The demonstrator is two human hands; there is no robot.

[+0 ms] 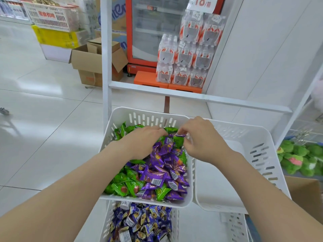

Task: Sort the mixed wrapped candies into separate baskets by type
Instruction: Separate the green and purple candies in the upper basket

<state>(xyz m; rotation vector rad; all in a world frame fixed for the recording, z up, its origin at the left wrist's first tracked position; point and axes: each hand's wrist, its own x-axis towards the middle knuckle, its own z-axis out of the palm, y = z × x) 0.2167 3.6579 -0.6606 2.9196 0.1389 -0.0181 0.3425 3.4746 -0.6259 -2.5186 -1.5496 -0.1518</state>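
Observation:
A white basket (122,112) in front of me holds mixed green candies (122,186) and purple candies (157,173). My left hand (143,142) lies palm down on the pile near the basket's far side, its fingertips hidden among the wrappers. My right hand (201,138) hovers over the far right corner and pinches a purple-wrapped candy (180,136) between thumb and fingers. To the right stands an empty white basket (258,137). Below, a lower basket (108,224) holds blue-wrapped candies (139,222).
A white rack frame (106,67) rises behind the baskets. Beyond it stand a red fridge (129,32), stacked bottle packs (185,55) and open cardboard boxes (90,62). Green plush toys (300,156) lie at the right, with a cardboard box (305,194) near them.

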